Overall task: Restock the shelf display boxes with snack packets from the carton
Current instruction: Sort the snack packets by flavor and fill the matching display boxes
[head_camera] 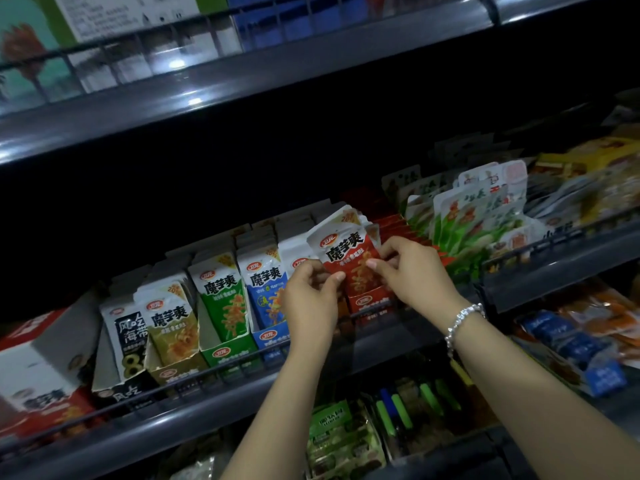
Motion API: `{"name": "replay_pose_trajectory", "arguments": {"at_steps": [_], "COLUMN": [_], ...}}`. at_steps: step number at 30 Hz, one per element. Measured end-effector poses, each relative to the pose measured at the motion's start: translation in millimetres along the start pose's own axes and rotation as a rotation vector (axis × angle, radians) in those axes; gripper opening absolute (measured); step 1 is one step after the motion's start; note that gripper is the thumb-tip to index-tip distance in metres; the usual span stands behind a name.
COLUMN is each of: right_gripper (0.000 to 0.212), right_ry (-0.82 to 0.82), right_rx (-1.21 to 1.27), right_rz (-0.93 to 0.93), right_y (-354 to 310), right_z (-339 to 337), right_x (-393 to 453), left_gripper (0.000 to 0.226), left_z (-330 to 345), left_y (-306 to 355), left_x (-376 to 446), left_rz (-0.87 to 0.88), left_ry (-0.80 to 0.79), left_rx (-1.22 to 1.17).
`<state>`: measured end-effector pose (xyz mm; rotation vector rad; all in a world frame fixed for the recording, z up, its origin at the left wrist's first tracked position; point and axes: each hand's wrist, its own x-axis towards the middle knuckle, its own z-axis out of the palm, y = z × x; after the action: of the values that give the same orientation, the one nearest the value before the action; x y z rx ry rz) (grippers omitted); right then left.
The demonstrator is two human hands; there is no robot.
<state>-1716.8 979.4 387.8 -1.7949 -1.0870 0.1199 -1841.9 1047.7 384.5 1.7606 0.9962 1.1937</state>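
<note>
1. Hands first: we see the left hand (pixel 313 289) and the right hand (pixel 412 271) both raised to the middle shelf (pixel 398 344), fingers curled, together gripping a red-and-white snack packet (pixel 346 251).
2. We note the left thumb and fingers pinching the packet's lower left edge, while the right hand pinches its right edge (a beaded bracelet (pixel 462 322) sits on that wrist).
3. We find the packet tilted, its top leaning left, held just above the red display box (pixel 369 301) near the middle of the shelf's front edge; more packets stand behind it in that box.
4. To the left along the same front edge we count a blue display box (pixel 270 336), a green display box (pixel 227 353), a tan display box (pixel 173 370) and a black display box (pixel 119 389), each holding upright packets.
5. At the shelf's left end we see a red-and-white carton (pixel 38 372) resting against the wire front rail.
6. Toward the right end, green-and-white pouches (pixel 474 220) stand upright, crowded together.
7. Below, we make out a lower shelf (pixel 433 459) with green and blue items, too dim to tell apart.
</note>
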Motion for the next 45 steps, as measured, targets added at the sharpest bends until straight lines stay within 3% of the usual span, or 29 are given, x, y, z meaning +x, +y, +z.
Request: {"name": "replay_pose_trajectory", "arguments": {"at_steps": [7,12,14,20,24,30,33,36,40,43,45], "right_gripper": [0.016,0.030,0.022,0.014,0.029,0.022,0.023,0.032,0.060,0.058,0.055], "right_ry": [-0.101,0.054,0.098,-0.003,0.076,0.226,0.221,0.197,0.052,-0.100,-0.123], "right_rx": [0.054,0.184,0.220,-0.030,-0.070,-0.376,-0.367,-0.304,0.094,0.179,0.223], "right_rz": [0.109,0.053,0.023,0.099,0.018,0.035,0.053,-0.053,-0.164,-0.107,-0.066], "right_y": [9.1,8.0,7.7,8.1,1.7,4.0,10.2,7.8,-3.2,-8.7,-12.6], "right_z": [-3.9,-5.4,-4.3,-2.4,-4.1,0.7,4.0,3.0,1.5,3.9,7.0], "right_x": [5.3,4.4,5.1,6.6,7.1,14.7,17.8,17.6,15.5,22.4,27.5], "left_gripper": [0.024,0.019,0.017,0.007,0.015,0.018,0.020,0.017,0.038,0.073,0.082], "left_z": [4.9,8.0,9.3,11.2,6.2,8.9,8.0,4.4,4.0,6.9,10.7], "left_y": [10.5,15.4,16.2,6.7,9.9,13.0,13.4,13.7,6.6,3.6,4.4], "left_x": [-3.0,4.8,7.2,4.4,6.9,16.8,22.7,16.8,15.2,29.7,36.7], "left_rz": [0.191,0.242,0.238,0.153,0.131,0.101,0.075,0.154,0.427,0.479,0.466], "left_ry": [-0.047,-0.056,-0.057,-0.124,-0.157,-0.073,-0.115,-0.070,0.110,0.076,-0.008], "left_rx": [0.214,0.358,0.380,0.588,0.505,0.300,0.321,0.339,0.376,0.593,0.672]}}
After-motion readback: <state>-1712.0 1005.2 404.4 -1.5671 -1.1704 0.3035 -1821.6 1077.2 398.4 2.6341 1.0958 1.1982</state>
